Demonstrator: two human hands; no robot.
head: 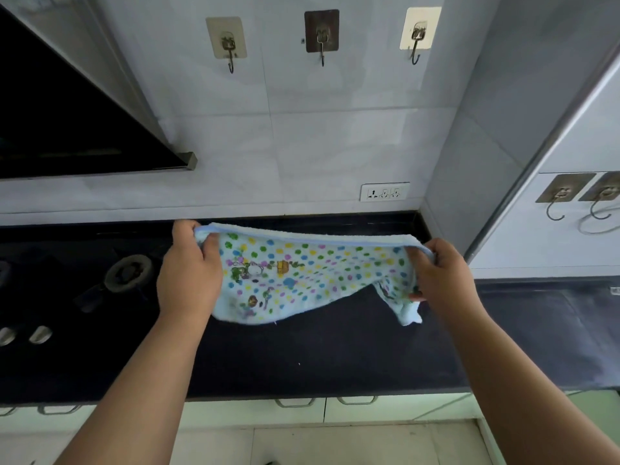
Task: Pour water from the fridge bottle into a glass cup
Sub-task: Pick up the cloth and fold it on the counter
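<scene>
Two hands stretch a dotted blue towel above the dark tabletop. Left hand pinches the towel's left corner beside the stove burner; right hand grips the bunched right end. Neither bottle nor glass cup is in view. Judged step: towel handling apart from the pour; next, hang it on a wall hook or lay it down, then fetch the bottle.

One view only, from the person's head: it looks forward and steeply down from close above the dark stone bench, facing the white tiled wall behind it, with floor tiles along the bottom edge.
</scene>
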